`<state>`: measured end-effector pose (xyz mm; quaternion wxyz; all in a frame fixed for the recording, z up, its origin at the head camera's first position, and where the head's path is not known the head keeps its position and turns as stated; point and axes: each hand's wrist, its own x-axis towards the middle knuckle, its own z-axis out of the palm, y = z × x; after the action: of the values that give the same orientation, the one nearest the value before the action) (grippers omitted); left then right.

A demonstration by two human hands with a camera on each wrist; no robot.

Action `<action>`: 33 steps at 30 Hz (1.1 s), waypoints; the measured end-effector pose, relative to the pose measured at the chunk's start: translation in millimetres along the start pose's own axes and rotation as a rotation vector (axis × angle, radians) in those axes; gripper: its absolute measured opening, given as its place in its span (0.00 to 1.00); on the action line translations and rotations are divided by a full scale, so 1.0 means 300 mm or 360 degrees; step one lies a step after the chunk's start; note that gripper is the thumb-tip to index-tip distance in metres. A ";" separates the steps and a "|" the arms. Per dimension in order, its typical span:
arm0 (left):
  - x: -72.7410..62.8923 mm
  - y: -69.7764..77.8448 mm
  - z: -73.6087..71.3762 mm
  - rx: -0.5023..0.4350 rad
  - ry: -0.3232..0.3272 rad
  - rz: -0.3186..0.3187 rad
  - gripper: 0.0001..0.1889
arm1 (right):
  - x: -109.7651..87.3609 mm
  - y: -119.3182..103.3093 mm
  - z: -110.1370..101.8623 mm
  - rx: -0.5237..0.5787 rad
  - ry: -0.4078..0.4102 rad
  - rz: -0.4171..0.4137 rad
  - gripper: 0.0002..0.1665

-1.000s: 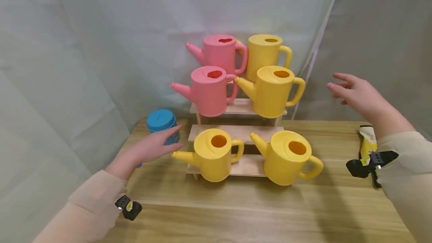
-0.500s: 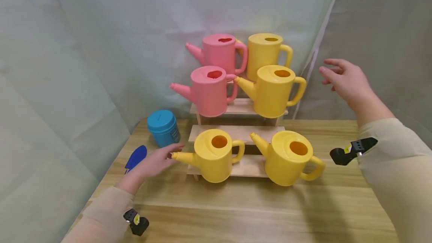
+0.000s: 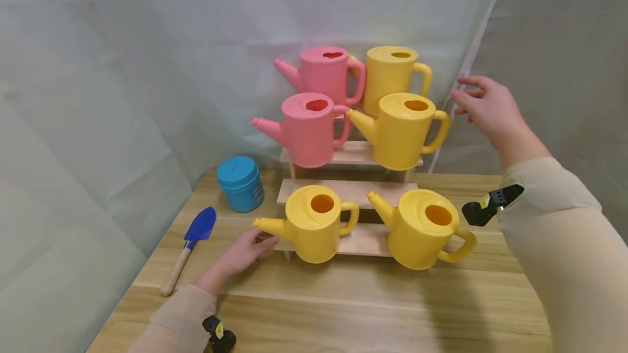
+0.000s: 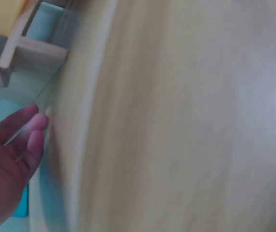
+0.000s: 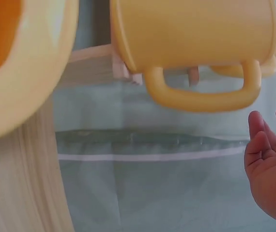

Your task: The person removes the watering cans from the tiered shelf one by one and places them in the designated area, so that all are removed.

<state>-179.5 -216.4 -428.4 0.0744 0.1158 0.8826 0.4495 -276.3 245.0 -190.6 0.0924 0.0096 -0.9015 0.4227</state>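
Observation:
My left hand (image 3: 245,252) is at the left end of the wooden tiered stand (image 3: 365,238), its fingertips right by the lowest step, below the spout of a yellow watering can (image 3: 314,233). In the left wrist view its fingers are loosely bent beside the stand's end piece (image 4: 38,53), holding nothing. Raised at the right, my right hand (image 3: 490,108) has nothing in it. It is nearest the handle (image 5: 201,100) of a yellow watering can (image 3: 402,135) on an upper step. Two pink watering cans (image 3: 309,138) sit left of the upper yellow ones.
Another yellow watering can (image 3: 422,233) stands at the lower right of the stand, and one more (image 3: 390,78) at the top. A blue lidded tub (image 3: 240,184) and a blue trowel (image 3: 188,249) with a wooden handle are at the left of the wooden table (image 3: 353,309). Grey curtains hang behind.
My left hand has moved down and right from beside the blue tub to the stand's lowest step, uncovering the trowel. My right hand has moved left and up towards the upper yellow cans.

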 end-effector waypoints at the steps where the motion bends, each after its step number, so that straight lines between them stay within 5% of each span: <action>1: 0.002 0.000 0.011 -0.0039 0.0019 0.0007 0.20 | 0.008 -0.008 0.003 0.0019 -0.0006 0.0002 0.42; 8: 0.014 -0.004 0.089 -0.0266 0.0149 0.0084 0.19 | 0.056 -0.064 0.029 0.0086 -0.0052 -0.0001 0.40; 18: -0.004 -0.004 0.129 -0.0136 0.0332 -0.0059 0.27 | 0.093 -0.125 0.053 0.0024 -0.0103 0.0058 0.44; 26: -0.006 0.023 0.139 -0.0046 0.0396 -0.0019 0.23 | 0.123 -0.143 0.041 -0.0033 -0.0095 0.0075 0.40; 33: 0.000 0.042 0.172 -0.0001 0.0395 0.0001 0.21 | 0.125 -0.123 0.019 -0.0025 0.0041 0.0076 0.31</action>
<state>-165.6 -169.2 -448.6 -0.0355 0.0596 0.8848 0.4607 -310.5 219.0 -159.7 0.0939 -0.0183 -0.9035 0.4177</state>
